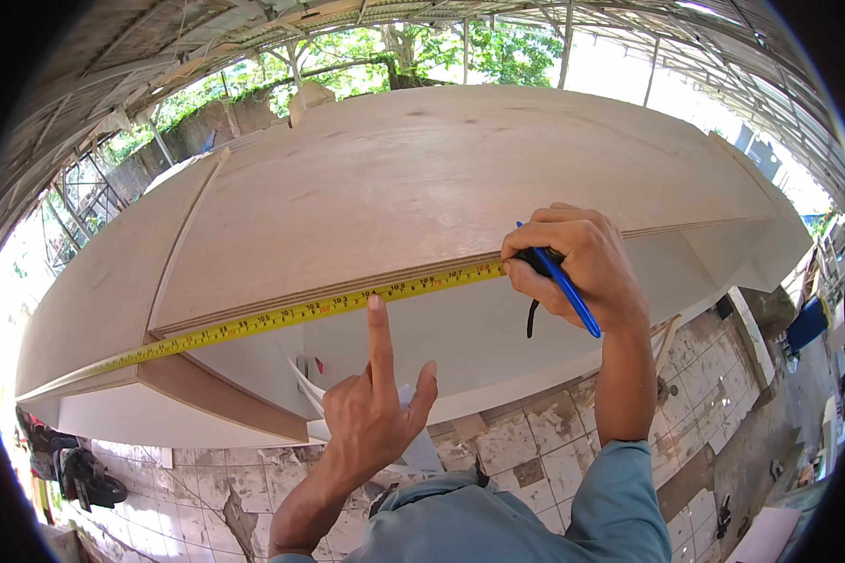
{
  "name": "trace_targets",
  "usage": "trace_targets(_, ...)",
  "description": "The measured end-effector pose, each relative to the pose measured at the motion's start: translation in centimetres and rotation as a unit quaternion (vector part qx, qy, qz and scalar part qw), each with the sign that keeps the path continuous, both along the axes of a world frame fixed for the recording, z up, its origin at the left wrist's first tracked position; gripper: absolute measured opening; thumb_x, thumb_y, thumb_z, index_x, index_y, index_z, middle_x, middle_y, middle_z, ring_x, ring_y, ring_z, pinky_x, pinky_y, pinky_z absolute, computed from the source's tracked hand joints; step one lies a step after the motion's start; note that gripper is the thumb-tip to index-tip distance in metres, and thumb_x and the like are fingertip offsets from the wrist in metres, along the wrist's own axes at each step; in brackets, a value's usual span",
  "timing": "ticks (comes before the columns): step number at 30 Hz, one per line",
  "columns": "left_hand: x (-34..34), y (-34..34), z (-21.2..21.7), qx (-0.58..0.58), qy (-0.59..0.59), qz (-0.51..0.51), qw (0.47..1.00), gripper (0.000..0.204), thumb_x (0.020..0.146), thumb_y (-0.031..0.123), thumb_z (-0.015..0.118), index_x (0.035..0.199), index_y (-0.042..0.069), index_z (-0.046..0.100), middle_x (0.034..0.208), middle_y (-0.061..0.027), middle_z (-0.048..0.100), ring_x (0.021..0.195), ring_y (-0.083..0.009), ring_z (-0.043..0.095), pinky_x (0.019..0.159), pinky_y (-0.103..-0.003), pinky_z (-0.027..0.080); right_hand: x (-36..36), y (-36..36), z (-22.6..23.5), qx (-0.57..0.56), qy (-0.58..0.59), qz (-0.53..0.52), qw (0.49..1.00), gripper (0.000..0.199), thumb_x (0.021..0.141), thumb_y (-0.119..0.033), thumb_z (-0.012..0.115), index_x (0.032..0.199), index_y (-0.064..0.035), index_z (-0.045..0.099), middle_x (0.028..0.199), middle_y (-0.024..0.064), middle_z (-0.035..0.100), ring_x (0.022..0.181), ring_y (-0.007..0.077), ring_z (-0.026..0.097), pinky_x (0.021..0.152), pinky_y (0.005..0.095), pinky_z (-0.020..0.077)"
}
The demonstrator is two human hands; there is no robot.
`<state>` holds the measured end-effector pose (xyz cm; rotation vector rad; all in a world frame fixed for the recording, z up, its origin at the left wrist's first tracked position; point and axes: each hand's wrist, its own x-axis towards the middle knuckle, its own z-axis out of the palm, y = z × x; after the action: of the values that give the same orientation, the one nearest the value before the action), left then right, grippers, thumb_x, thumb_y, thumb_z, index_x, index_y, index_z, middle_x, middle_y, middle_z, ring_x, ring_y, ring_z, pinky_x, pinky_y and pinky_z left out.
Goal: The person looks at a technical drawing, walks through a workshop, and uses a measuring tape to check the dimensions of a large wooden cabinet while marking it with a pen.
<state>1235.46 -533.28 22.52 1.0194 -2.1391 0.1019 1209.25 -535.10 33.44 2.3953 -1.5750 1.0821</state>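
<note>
Tape measure (300, 311) along plywood panel (422, 188) edge | L hand (371, 413) index finger on tape, rest curled | R hand (577, 267) grips tape case + blue pen (573, 293)

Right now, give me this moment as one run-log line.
left hand: index fingertip on yellow tape measure | right hand: holds tape case and blue pen | tape lies along plywood panel edge

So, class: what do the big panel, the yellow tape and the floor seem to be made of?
Panel: likely plywood, unfinished; thin layers show along its edge.
Yellow tape: probably painted steel blade, thin, stretched straight under the left hand's fingertip.
Floor: apparently ceramic tiles, worn and stained, with grout lines.
</note>
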Motion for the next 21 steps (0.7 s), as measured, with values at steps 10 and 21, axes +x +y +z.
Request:
trace_targets(10,-0.10,0.26,0.10,0.014,-0.008,0.008,1.000,0.086,0.089,0.026,0.075,0.148,-0.021,0.033,0.073,-0.0164,0.071,0.034,-0.0096,0.041,0.033,-0.027,0.033,-0.07,-0.07,-0.01,0.007,-0.001,0.000,1.000,0.014,0.076,-0.021,0.070,0.078,-0.0074,0.074,0.069,0.0074,0.068,0.066,0.0260,0.062,0.063,0.0399,0.0483)
trace_targets(21,-0.18,0.41,0.04,0.046,-0.035,0.033,0.998,0.101,0.087,0.023,0.077,0.159,-0.012,0.015,0.049,-0.0008,0.054,0.039,-0.0129,0.052,0.039,-0.029,0.039,-0.11,0.12,0.12,0.011,-0.004,-0.006,1.000,0.014,0.076,-0.021,0.070,0.078,-0.0073,0.074,0.069,0.0071,0.067,0.067,0.0258,0.062,0.063,0.0400,0.0482)
